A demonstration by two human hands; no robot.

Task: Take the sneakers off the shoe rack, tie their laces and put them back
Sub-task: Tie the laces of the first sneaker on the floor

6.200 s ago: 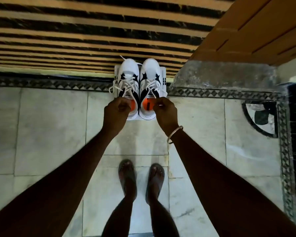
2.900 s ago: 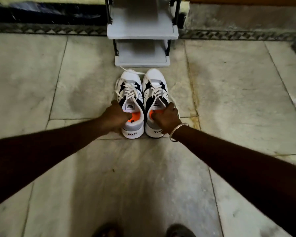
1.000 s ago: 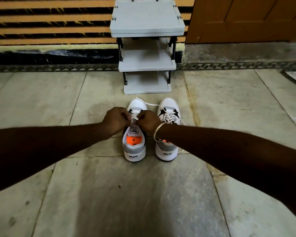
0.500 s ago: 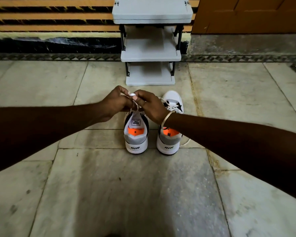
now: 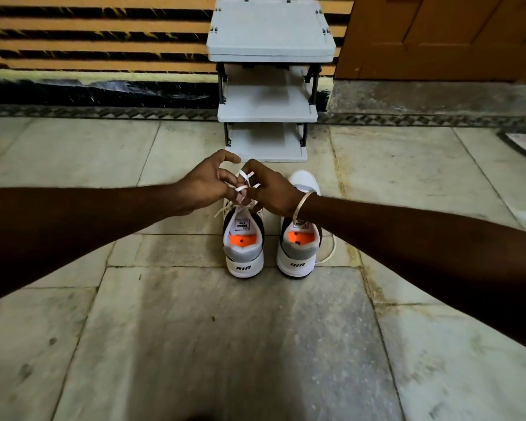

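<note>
Two white sneakers with orange insoles stand side by side on the floor, heels toward me. Above the left sneaker (image 5: 244,250) my left hand (image 5: 205,185) and my right hand (image 5: 271,191) meet, each pinching a strand of its white lace (image 5: 246,181), which is crossed between the fingers. My hands hide that shoe's front. The right sneaker (image 5: 300,250) stands untouched, its loose lace (image 5: 330,253) trailing on the floor to its right. The grey three-shelf shoe rack (image 5: 269,51) stands against the wall just beyond the shoes, with nothing on its shelves.
The floor is pale stone tiles (image 5: 195,344) with a patterned border strip (image 5: 104,112) along the wall. A striped orange and black wall (image 5: 88,34) is at the back left, a wooden door (image 5: 438,38) at the back right.
Over the last second both hands have stayed above the left sneaker, working its lace; the strands are now crossed between the fingers and my left forefinger has lifted. Earlier, the sneakers came off the rack onto the floor.
</note>
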